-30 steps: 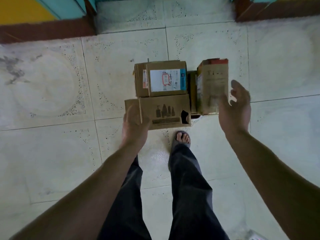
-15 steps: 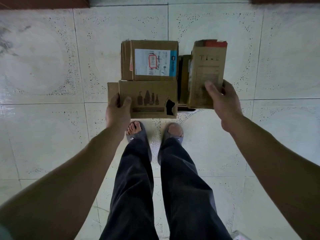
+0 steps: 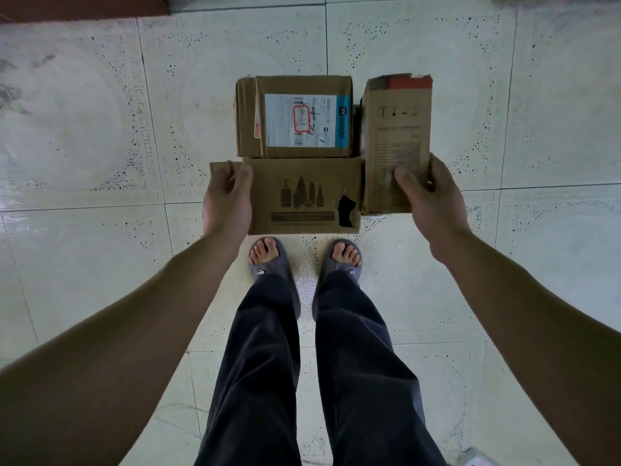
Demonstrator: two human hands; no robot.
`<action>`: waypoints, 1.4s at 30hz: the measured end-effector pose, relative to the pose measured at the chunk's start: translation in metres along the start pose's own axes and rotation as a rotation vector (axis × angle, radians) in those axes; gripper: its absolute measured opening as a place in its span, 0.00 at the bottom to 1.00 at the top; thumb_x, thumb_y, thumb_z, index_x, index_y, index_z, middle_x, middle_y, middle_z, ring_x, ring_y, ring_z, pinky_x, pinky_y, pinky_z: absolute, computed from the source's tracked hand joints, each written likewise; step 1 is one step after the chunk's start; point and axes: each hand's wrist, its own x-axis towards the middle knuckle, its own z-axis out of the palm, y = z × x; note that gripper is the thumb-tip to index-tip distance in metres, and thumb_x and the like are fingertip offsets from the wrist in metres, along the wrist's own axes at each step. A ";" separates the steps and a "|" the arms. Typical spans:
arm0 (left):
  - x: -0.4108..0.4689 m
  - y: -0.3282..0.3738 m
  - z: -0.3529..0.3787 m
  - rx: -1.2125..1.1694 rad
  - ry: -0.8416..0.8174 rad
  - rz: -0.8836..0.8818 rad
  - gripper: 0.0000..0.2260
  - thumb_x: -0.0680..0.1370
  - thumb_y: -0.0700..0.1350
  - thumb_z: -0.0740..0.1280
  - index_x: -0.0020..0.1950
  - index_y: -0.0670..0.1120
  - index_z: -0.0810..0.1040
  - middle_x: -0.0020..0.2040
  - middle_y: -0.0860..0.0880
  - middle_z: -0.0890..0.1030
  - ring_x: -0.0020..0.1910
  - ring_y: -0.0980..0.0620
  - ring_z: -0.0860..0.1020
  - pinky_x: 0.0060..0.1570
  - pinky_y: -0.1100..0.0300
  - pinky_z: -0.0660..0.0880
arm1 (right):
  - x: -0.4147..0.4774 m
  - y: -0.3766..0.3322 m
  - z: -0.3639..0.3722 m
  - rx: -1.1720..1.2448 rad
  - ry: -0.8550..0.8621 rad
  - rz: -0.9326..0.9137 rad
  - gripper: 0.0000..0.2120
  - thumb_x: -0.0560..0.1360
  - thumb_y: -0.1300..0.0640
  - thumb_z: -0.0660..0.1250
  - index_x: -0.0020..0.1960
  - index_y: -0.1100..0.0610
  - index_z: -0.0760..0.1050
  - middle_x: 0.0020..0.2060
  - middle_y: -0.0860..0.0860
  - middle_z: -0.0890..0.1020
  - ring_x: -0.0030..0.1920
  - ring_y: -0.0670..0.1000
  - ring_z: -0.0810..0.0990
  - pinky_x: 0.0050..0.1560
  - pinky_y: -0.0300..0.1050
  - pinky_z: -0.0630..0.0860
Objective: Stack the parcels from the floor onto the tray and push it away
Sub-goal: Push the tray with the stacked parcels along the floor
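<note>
likely light but flimsy, three cardboard parcels (image 3: 302, 136) sit packed together above the floor (image 3: 100, 230), ahead of the feet (image 3: 265, 255); any tray beneath is hidden. torn card crumples, so outer edges suit best. left grip (image 3: 228, 200) curls round the side flap of the bottle-print parcel (image 3: 302, 196); right grip (image 3: 433, 203) clasps the near end of the tall parcel (image 3: 396, 142), thumb on top, arms outstretched.

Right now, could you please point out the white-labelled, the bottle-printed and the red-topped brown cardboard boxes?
white-labelled cardboard box (image 3: 299, 121): head view, on its label.
bottle-printed cardboard box (image 3: 301, 195): head view, on the bottle print.
red-topped cardboard box (image 3: 398, 146): head view, on its front face.
</note>
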 end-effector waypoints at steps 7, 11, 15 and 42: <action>0.042 0.031 0.013 0.121 -0.129 0.020 0.13 0.83 0.55 0.54 0.55 0.51 0.75 0.44 0.56 0.75 0.43 0.61 0.73 0.38 0.61 0.68 | 0.004 0.006 0.005 0.028 0.006 0.008 0.16 0.80 0.45 0.60 0.67 0.43 0.69 0.48 0.33 0.77 0.48 0.37 0.75 0.44 0.39 0.71; 0.049 0.031 0.017 0.163 -0.183 0.054 0.14 0.83 0.54 0.56 0.62 0.51 0.76 0.48 0.56 0.77 0.46 0.60 0.75 0.38 0.63 0.70 | 0.003 0.009 0.008 0.038 0.007 0.010 0.15 0.80 0.45 0.60 0.67 0.42 0.69 0.47 0.31 0.77 0.48 0.35 0.75 0.46 0.40 0.72; 0.055 0.028 0.015 0.189 -0.185 0.078 0.17 0.82 0.55 0.60 0.68 0.52 0.75 0.59 0.54 0.78 0.54 0.56 0.76 0.40 0.65 0.71 | 0.001 0.010 0.012 0.033 -0.016 -0.011 0.16 0.81 0.45 0.60 0.68 0.43 0.67 0.51 0.33 0.76 0.52 0.42 0.76 0.51 0.43 0.72; 0.015 0.004 0.018 -0.009 -0.060 -0.012 0.26 0.72 0.63 0.70 0.66 0.58 0.69 0.52 0.61 0.75 0.54 0.58 0.75 0.61 0.44 0.75 | -0.001 0.019 0.014 0.067 -0.026 -0.063 0.19 0.82 0.44 0.58 0.71 0.43 0.63 0.52 0.31 0.75 0.52 0.37 0.76 0.50 0.40 0.75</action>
